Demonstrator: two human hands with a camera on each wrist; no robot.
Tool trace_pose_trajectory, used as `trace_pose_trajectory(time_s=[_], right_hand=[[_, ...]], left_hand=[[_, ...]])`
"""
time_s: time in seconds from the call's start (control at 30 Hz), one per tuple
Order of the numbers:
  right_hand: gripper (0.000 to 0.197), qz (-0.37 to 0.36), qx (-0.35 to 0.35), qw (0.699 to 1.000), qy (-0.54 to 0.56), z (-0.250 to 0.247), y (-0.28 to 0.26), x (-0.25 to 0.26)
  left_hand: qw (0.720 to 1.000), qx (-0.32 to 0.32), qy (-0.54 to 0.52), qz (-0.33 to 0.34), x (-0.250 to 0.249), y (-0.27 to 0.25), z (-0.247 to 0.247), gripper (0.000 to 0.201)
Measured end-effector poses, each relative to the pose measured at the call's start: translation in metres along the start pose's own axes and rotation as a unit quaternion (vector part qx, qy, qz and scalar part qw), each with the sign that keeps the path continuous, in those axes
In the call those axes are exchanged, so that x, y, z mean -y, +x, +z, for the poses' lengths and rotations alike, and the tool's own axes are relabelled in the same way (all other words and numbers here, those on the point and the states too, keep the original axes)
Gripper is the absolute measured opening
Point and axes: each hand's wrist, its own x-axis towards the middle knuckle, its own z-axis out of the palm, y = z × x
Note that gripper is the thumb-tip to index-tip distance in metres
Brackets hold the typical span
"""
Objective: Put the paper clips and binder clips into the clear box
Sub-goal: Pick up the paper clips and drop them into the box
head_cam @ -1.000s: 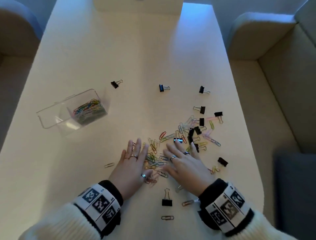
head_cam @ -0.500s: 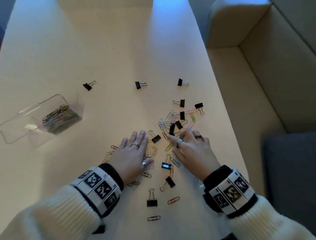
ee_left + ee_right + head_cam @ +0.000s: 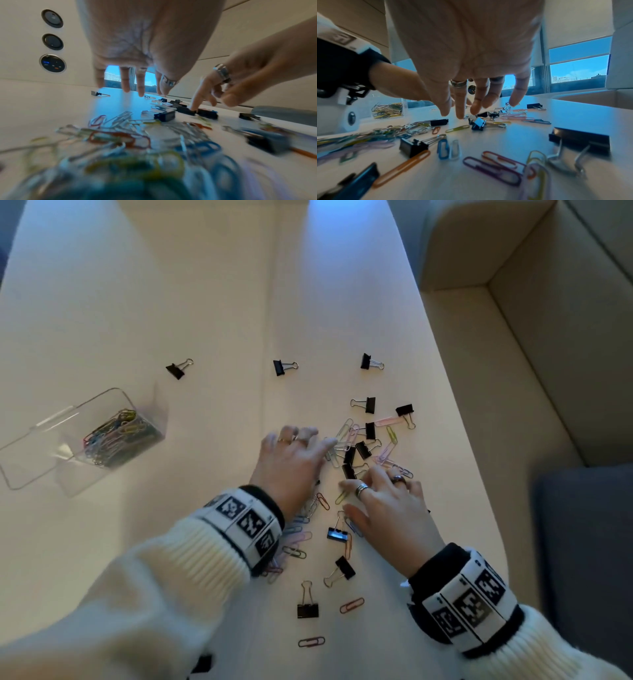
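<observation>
The clear box (image 3: pixel 30 460) lies at the left of the table (image 3: pixel 205 302), with a heap of coloured paper clips (image 3: pixel 120 436) inside. Loose paper clips (image 3: pixel 346 433) and black binder clips (image 3: pixel 348 470) are scattered at mid-right. My left hand (image 3: pixel 294 457) hovers over them, its fingers (image 3: pixel 141 86) spread, straight and holding nothing. My right hand (image 3: pixel 387 498) is beside it, with its fingertips (image 3: pixel 459 113) down among the binder clips (image 3: pixel 477 123). Its index finger (image 3: pixel 197 100) touches one. More paper clips (image 3: pixel 294 553) lie under my left wrist.
Three binder clips (image 3: pixel 282 367) lie in a row farther up the table. Others (image 3: pixel 307 609) lie near me, with single paper clips (image 3: pixel 311 642). A beige sofa (image 3: pixel 548 337) and a dark cushion (image 3: pixel 582 542) border the table's right edge. A wall panel has round controls (image 3: pixel 52 63).
My left hand has lifted off the clips and moved forward and to the right, toward the far pile. My right hand stays about where it was.
</observation>
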Motion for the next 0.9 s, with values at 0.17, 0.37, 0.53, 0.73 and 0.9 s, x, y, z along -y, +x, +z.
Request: trace_pose_trajectory(time_s=[0.17,0.37,0.53,0.73,0.9], right_hand=[[0.035,0.025,0.001,0.999,0.034,-0.004,0.012,-0.009],[0.031,0.068,-0.017,0.994,0.083,-0.013,0.031,-0.018],[0.027,0.088,-0.017,0.988,0.124,-0.013,0.034,-0.028],[0.025,0.101,-0.027,0.984,0.147,-0.015,0.033,-0.042],[0.036,0.058,-0.013,0.997,0.039,-0.018,0.047,-0.029]], left_hand=[[0.991,-0.002,-0.135,-0.015,0.008,0.039,-0.001,0.042],[0.992,0.034,-0.108,0.054,0.017,0.050,-0.003,0.024],[0.992,0.047,-0.088,0.075,0.023,0.049,-0.004,0.013],[0.994,0.068,-0.089,0.014,0.049,0.031,-0.018,0.013],[0.999,0.044,0.030,-0.002,0.039,0.021,-0.020,0.045]])
